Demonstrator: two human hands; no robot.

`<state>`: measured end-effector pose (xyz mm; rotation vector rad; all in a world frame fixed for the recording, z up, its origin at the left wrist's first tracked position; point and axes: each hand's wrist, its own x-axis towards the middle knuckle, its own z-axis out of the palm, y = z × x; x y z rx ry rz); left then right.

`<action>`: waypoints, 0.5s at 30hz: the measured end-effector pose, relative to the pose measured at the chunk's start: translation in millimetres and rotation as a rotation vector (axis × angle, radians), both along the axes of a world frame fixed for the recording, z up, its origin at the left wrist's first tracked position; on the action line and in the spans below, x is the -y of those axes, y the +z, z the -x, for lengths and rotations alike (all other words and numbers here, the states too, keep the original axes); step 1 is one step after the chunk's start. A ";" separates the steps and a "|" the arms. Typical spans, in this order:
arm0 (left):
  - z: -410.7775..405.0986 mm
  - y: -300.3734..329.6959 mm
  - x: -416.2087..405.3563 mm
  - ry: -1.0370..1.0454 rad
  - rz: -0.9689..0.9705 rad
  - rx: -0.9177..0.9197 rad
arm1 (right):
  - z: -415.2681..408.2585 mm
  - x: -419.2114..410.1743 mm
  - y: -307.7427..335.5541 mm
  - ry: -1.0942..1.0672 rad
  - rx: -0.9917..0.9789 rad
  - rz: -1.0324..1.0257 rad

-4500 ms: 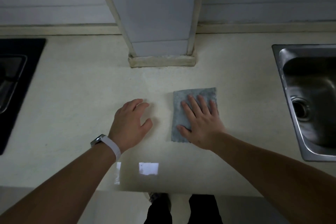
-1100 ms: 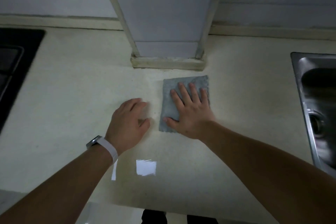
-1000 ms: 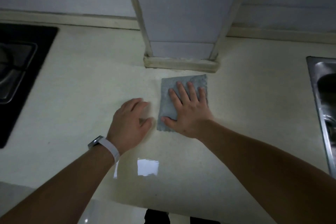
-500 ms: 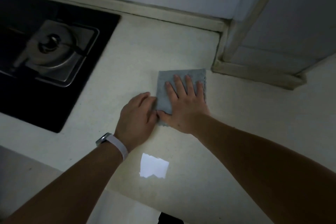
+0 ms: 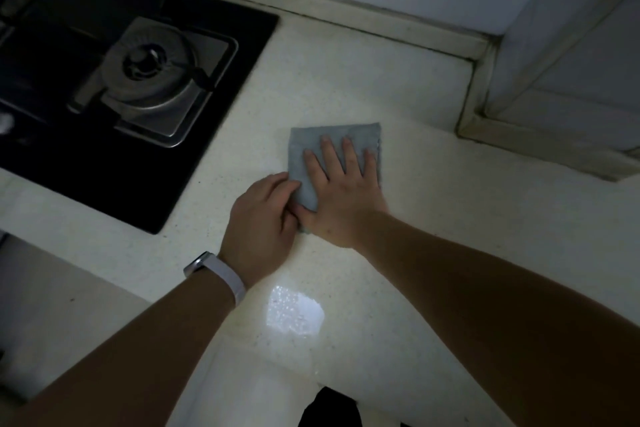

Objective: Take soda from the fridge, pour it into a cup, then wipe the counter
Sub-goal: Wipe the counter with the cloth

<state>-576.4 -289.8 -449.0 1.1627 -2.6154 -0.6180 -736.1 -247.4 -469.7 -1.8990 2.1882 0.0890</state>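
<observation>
A grey cloth (image 5: 302,153) lies flat on the pale counter (image 5: 349,80). My right hand (image 5: 341,198) presses down on it, palm flat and fingers spread over its right half. My left hand (image 5: 263,222) rests on the counter just left of it with fingers loosely curled. Its fingertips touch the cloth's left edge and my right thumb, and it holds nothing. A white band (image 5: 221,274) is on my left wrist. No soda or cup is in view.
A black glass hob (image 5: 114,156) with a metal burner (image 5: 152,69) is set into the counter at the left, its edge close to the cloth. A tiled pillar (image 5: 571,62) stands on the counter at the right. The counter's front edge runs below my forearms.
My right hand has slid the cloth leftward along the counter, away from the pillar and toward the hob. The sink has left the view. My left hand now touches the cloth's edge.
</observation>
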 end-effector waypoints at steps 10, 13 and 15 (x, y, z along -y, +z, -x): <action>48.3 6.8 -55.6 -0.119 -0.039 0.036 | 22.2 -103.0 9.3 0.003 0.027 -0.036; 71.9 5.6 -79.6 -0.180 -0.049 0.025 | 40.8 -134.6 10.0 -0.042 0.028 -0.059; 89.7 5.5 -95.8 -0.231 -0.049 0.021 | 56.2 -156.0 11.3 -0.083 0.045 -0.062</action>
